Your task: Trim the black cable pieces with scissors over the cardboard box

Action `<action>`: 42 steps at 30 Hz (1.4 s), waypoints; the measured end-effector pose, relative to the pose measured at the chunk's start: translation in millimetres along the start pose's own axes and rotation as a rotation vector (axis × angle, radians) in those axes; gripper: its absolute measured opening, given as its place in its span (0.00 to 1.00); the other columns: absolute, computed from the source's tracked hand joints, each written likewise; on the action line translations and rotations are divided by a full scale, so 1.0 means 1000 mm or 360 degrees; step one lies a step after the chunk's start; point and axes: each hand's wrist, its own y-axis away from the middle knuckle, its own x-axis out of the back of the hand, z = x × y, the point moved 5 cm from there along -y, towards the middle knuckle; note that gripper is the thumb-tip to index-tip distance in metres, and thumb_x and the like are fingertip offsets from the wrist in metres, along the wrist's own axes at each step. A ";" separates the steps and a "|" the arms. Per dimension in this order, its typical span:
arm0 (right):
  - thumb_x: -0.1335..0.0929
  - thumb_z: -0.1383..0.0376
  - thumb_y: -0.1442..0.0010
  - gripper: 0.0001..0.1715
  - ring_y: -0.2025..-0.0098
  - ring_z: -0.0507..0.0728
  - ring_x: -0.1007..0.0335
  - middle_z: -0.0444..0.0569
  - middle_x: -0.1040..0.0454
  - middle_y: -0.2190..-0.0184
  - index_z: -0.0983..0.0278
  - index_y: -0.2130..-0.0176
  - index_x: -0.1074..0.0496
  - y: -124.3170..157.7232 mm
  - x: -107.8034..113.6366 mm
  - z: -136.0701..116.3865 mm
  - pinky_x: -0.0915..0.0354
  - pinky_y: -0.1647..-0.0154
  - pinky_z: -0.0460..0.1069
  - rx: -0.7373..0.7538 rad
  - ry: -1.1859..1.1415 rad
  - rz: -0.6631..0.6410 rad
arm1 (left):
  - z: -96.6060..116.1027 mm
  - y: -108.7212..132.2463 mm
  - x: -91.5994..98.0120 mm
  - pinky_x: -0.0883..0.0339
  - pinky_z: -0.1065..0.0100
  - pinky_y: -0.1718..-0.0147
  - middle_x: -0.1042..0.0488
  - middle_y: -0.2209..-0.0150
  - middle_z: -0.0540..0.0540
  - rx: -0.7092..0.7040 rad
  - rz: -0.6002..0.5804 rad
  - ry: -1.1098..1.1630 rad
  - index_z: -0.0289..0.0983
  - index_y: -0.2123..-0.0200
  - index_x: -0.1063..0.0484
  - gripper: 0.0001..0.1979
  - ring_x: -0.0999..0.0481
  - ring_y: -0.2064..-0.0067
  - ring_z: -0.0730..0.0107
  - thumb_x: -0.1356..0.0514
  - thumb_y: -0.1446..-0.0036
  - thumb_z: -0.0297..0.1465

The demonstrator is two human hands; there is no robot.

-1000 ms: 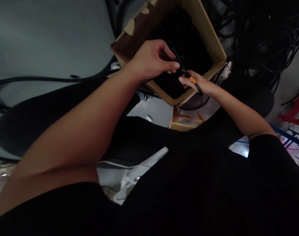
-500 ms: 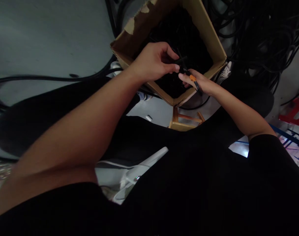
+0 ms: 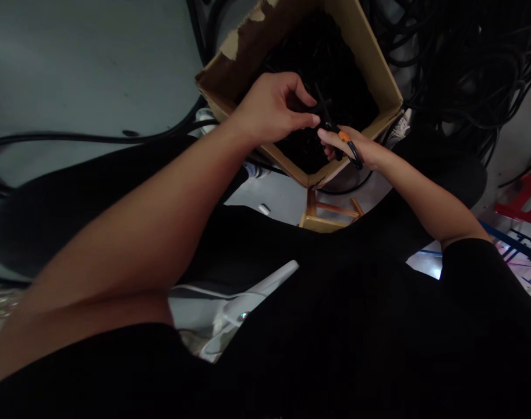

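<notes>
My left hand (image 3: 272, 107) pinches a thin black plastic piece (image 3: 323, 107) between thumb and fingers, over an open cardboard box (image 3: 365, 64). Just to its right, my right hand (image 3: 350, 146) grips a small tool with an orange part and a black loop handle (image 3: 347, 144), probably a cutter. Its tip meets the black piece, though the dark background hides the exact contact. Both hands are above a tangled mass of black cables (image 3: 331, 52) filling the box.
More coiled black cables (image 3: 457, 58) are heaped beyond the box at upper right. A wooden stool frame (image 3: 322, 218) stands below it. A black cable (image 3: 95, 138) runs across the grey floor, and a red plastic object (image 3: 523, 201) sits at the right.
My right hand has turned slightly, bringing the orange part higher and the black loop handle into fuller view. My left hand stays on the black piece, with only a small shift.
</notes>
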 end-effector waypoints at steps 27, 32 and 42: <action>0.14 0.31 0.25 0.43 0.65 0.54 0.30 0.40 0.30 0.67 0.56 0.55 0.34 -0.004 0.010 -0.009 0.21 0.62 0.48 -0.0024 0.0110 0.0142 | 0.007 0.000 0.006 0.10 0.54 0.46 0.08 0.52 0.44 0.0111 0.0162 -0.0226 0.39 0.52 0.17 0.19 0.08 0.53 0.55 0.19 0.44 0.20; 0.13 0.39 0.21 0.35 0.58 0.56 0.23 0.44 0.23 0.61 0.58 0.55 0.28 -0.004 0.009 -0.015 0.17 0.55 0.48 0.0066 0.0089 0.0140 | 0.011 0.004 0.000 0.11 0.54 0.49 0.10 0.59 0.47 0.0038 0.0029 -0.0058 0.39 0.54 0.17 0.11 0.09 0.60 0.59 0.24 0.38 0.24; 0.21 0.35 0.13 0.41 0.71 0.50 0.44 0.39 0.37 0.73 0.58 0.63 0.34 0.003 0.014 -0.015 0.41 0.72 0.46 0.0033 0.0279 0.0240 | 0.002 -0.003 0.007 0.16 0.52 0.66 0.07 0.60 0.44 0.0016 -0.0013 0.0171 0.49 0.60 0.20 0.17 0.11 0.65 0.53 0.21 0.41 0.50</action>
